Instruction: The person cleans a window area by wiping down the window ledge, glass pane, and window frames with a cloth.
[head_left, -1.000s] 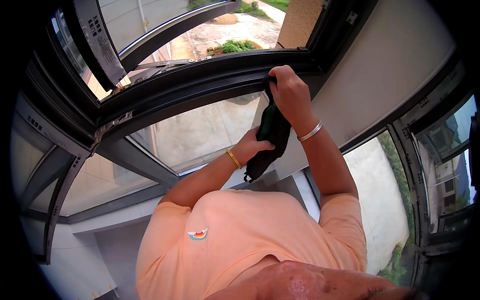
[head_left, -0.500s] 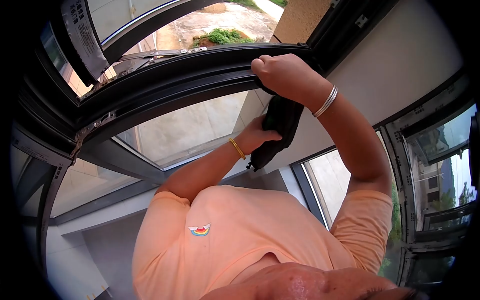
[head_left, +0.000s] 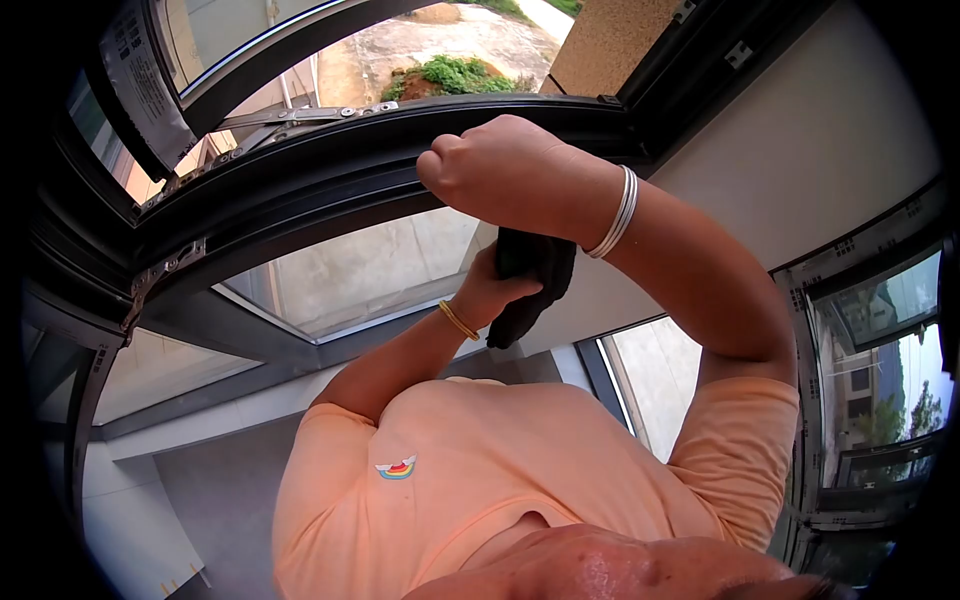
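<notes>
My left hand (head_left: 490,287), with a gold bracelet at its wrist, grips a floppy black cloth-like item (head_left: 535,295) below the window frame. The item's upper end passes behind my right wrist, and its lower end hangs down. My right hand (head_left: 490,170), with silver bangles, is closed in a fist in front of the black window frame (head_left: 330,150). Its fingers are curled together, and what they hold, if anything, is hidden.
An opened window sash (head_left: 155,90) with printed film stands at the upper left. Its metal hinge arm (head_left: 300,115) crosses the opening. A pale wall (head_left: 780,160) rises at the right, near other windows (head_left: 880,370). Glass panes lie beneath the frame.
My right hand has moved left along the frame, its forearm now reaching across. My left hand has shifted slightly left, still gripping the black item. The view has shifted a little.
</notes>
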